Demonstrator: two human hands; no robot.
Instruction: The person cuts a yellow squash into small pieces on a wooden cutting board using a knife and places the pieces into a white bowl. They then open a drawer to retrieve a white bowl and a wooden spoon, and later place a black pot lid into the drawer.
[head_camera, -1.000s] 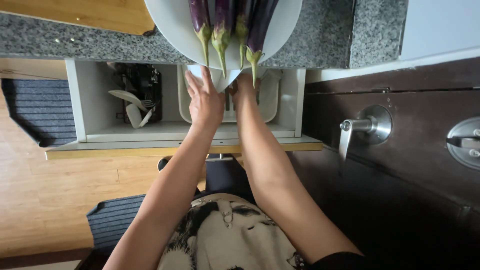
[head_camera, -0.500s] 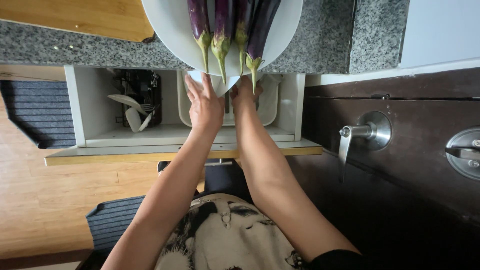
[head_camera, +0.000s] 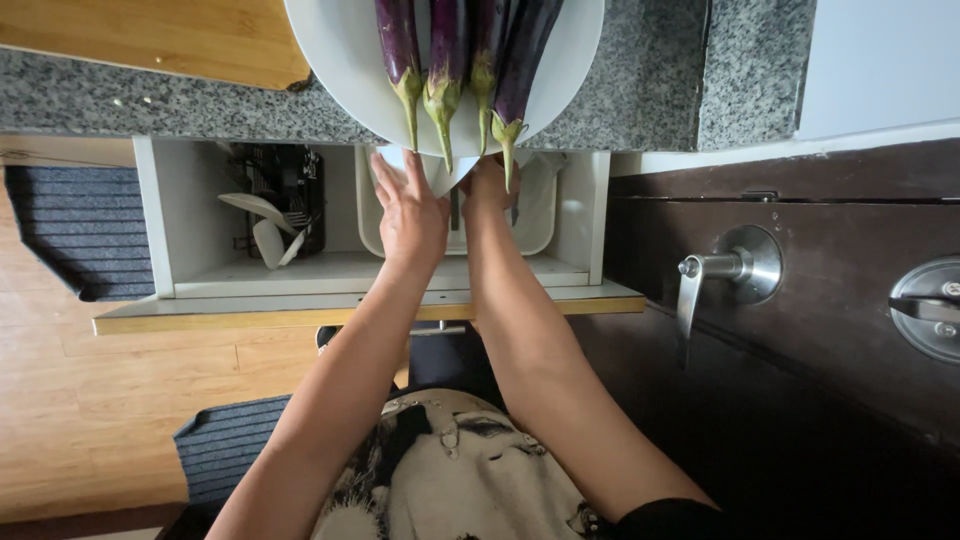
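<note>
The paper is the thing both hands are on: a small white sheet or napkin, sitting just under the plate's near rim, over the open drawer. The left hand lies flat on it with fingers stretched out and together, so it's more pressing than pinching. The right hand is curled at the paper's right edge, but whether it's actually pinching the sheet is hard to tell, since the eggplant stems hang right in front of it.

Right above sits a big white plate on the granite counter, sticking out past the counter edge. Four long purple eggplants lie side by side on it, green stems pointing at the person.

Inside the drawer there's a white bin under the hands, and to the left some white spoons next to a dark rack. A wooden board sits top left, and there's a dark sink with a metal tap on the right.

Risk-wise, that plate overhang looks sketchy. A knuckle bumping the rim from below could tip it and roll the eggplants into the drawer. The thin paper could also tear if both hands pull apart.
</note>
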